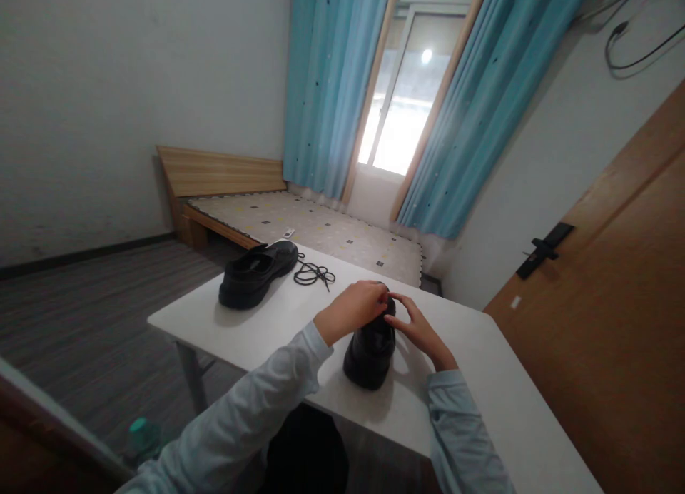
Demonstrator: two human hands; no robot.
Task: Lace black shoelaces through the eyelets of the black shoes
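Note:
A black shoe (369, 358) stands on the white table (300, 330) in front of me, heel toward me. Over its front opening my left hand (357, 310) is closed, with the fingers bent down at the tongue and lace area; whatever they pinch is hidden. My right hand (420, 328) is at the shoe's right side, thumb and forefinger apart, their tips touching the shoe close to the left fingers. The other black shoe (255, 271) sits at the table's left end. Beside it lies a loose black shoelace (315, 274) in loops.
Beyond the table is a bed (342, 230) with a patterned mattress and a small white object (289, 233) on it. Blue curtains (337, 87) flank the window. A wooden door (599, 287) stands at right. A green-capped bottle (140, 433) is low at left.

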